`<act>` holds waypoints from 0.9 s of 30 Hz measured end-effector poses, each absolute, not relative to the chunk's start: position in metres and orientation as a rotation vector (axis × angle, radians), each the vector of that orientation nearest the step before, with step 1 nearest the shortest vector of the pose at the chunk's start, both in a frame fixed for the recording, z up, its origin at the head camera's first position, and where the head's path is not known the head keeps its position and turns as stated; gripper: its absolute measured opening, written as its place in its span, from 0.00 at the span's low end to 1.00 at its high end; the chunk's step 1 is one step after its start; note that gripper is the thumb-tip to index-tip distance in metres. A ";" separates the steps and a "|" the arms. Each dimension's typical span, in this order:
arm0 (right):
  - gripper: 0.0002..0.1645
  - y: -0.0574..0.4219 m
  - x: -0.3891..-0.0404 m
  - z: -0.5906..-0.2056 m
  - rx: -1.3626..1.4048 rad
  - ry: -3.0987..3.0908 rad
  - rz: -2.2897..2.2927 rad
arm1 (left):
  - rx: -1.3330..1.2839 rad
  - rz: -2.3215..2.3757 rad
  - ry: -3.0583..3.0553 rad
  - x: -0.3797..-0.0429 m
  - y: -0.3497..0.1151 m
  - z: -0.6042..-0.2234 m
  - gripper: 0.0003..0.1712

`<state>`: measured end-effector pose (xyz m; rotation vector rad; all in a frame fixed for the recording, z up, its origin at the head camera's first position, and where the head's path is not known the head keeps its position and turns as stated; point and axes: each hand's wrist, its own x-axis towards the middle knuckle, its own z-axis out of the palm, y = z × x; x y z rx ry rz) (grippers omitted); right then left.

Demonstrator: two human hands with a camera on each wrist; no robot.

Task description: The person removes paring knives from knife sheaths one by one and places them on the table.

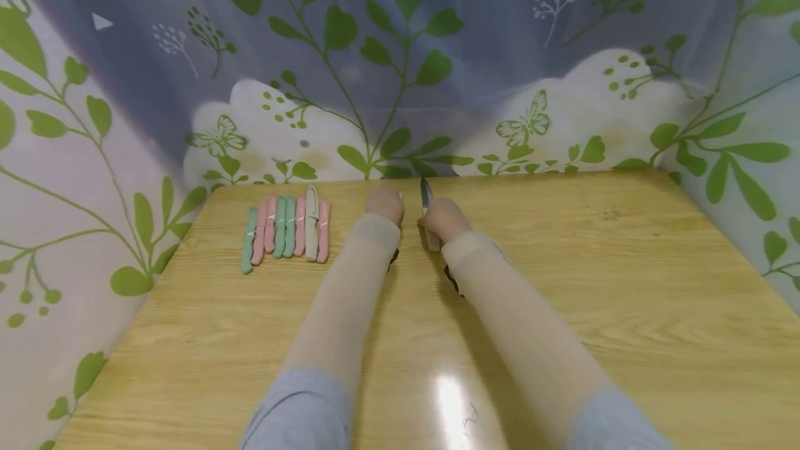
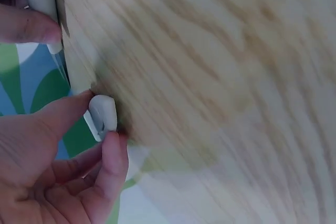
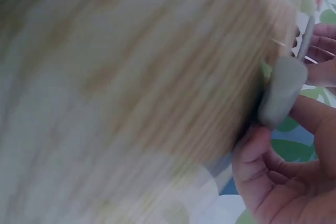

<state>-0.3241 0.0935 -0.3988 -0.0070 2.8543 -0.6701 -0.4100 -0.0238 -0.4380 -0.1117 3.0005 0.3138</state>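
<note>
In the head view my right hand (image 1: 446, 219) grips a paring knife (image 1: 432, 238) by its beige handle, the bare dark blade pointing to the wall. The right wrist view shows thumb and fingers around the handle (image 3: 283, 93). My left hand (image 1: 385, 203) is just left of it. In the left wrist view that hand pinches a small off-white blade cover (image 2: 103, 113) between thumb and fingertips, its hollow end facing the camera. Knife and cover are apart. In the head view the cover is mostly hidden behind the left hand.
Left of my hands, a row of sheathed knives lies on the wooden table (image 1: 206, 325): several pink knives (image 1: 323, 231), several green knives (image 1: 248, 240) and a beige knife (image 1: 312, 228). A leaf-patterned curtain (image 1: 400, 117) stands along the table's far edge.
</note>
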 end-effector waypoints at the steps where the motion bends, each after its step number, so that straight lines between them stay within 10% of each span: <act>1: 0.19 0.093 -0.324 -0.398 0.005 2.856 -0.686 | -0.123 0.298 3.012 -0.420 -0.023 -0.448 0.22; 10: 0.13 0.091 -0.323 -0.399 -0.024 2.879 -0.696 | -0.139 0.230 3.004 -0.453 -0.016 -0.482 0.21; 27: 0.12 0.091 -0.324 -0.399 0.055 2.875 -0.683 | 0.038 0.289 2.931 -0.370 -0.015 -0.400 0.21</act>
